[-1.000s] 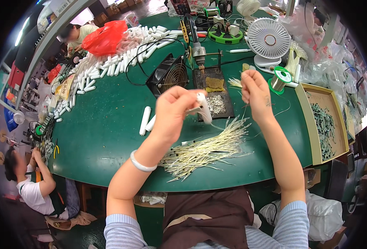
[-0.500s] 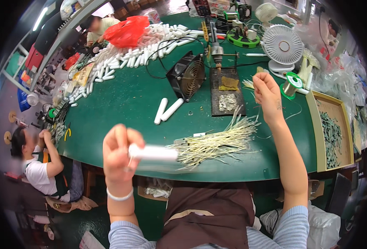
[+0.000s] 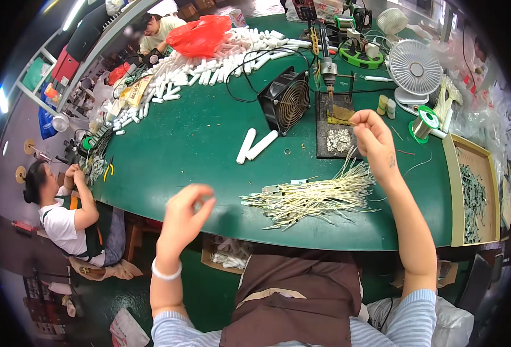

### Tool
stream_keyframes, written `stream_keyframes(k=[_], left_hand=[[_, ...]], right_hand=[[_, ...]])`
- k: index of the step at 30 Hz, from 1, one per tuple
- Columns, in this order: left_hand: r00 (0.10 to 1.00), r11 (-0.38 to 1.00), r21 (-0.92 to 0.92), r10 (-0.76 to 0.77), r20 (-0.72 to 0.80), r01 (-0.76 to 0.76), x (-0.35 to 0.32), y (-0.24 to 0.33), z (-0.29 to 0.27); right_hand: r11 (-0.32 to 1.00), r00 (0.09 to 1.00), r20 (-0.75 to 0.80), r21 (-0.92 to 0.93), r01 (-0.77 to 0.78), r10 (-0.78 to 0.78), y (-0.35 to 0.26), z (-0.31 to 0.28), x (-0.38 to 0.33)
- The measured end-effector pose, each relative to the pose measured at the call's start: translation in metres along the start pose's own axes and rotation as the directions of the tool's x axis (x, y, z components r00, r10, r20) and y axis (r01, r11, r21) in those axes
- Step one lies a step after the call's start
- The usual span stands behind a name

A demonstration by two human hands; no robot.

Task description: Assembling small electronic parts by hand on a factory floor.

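My left hand [image 3: 187, 217] hovers over the near table edge, its thumb and fingers apart and nothing seen in them. My right hand [image 3: 374, 141] is raised at the right of the soldering stand, fingertips pinched together; whatever they hold is too small to make out. Between the hands lies a bundle of pale thin wires [image 3: 319, 196], with small flat parts at its left ends. Beyond it, the soldering iron [image 3: 328, 70] points down over a dark tray [image 3: 323, 147] with a yellow sponge [image 3: 340, 114] and silvery solder bits. Two white tubes [image 3: 262, 145] [image 3: 246, 146] lie left of it.
A black fan [image 3: 284, 101] and white fan [image 3: 415, 66] stand behind. At right are a solder spool [image 3: 425, 124] and a cardboard tray [image 3: 456, 191] of small green parts. White tubes [image 3: 209, 72] heap at the far left. A co-worker [image 3: 64, 208] sits left. A box [image 3: 212, 263] is below the edge.
The white tube that my left hand held has left it, and that hand's fingers have parted. Pale strands near my right fingertips no longer show. The whole view has shifted a little.
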State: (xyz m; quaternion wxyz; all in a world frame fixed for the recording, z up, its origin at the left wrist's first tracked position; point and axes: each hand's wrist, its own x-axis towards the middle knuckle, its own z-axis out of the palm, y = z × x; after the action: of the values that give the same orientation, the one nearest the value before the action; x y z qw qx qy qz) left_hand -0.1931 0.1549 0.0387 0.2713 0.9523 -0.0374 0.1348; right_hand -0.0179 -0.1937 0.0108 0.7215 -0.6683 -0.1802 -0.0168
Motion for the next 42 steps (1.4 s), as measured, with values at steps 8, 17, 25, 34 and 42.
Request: stream_keyframes(k=[8, 17, 25, 34, 42], left_hand=[[0.966, 0.928, 0.270, 0.259, 0.023, -0.256, 0.137, -0.008, 0.110], [0.968, 0.845, -0.526, 0.206, 0.145, -0.101, 0.115, 0.046, 0.103], [0.930, 0.503, -0.861, 0.279, 0.241, 0.072, 0.115, 0.078, 0.117], [0.949, 0.818, -0.561, 0.262, 0.173, -0.124, 0.131, 0.077, 0.105], [0.878, 0.941, -0.327, 0.229, 0.420, -0.089, 0.107, 0.038, 0.106]], right_hand=[[0.983, 0.994, 0.111, -0.183, 0.033, -0.013, 0.004, 0.010, -0.015], [0.985, 0.997, 0.074, -0.171, 0.032, -0.020, -0.001, 0.013, -0.022], [0.965, 0.981, 0.192, -0.249, 0.080, -0.032, -0.012, 0.023, -0.028], [0.953, 0.991, 0.125, -0.302, -0.004, 0.044, -0.003, 0.020, -0.022], [0.894, 0.983, 0.156, -0.422, 0.153, -0.095, 0.010, 0.026, -0.021]])
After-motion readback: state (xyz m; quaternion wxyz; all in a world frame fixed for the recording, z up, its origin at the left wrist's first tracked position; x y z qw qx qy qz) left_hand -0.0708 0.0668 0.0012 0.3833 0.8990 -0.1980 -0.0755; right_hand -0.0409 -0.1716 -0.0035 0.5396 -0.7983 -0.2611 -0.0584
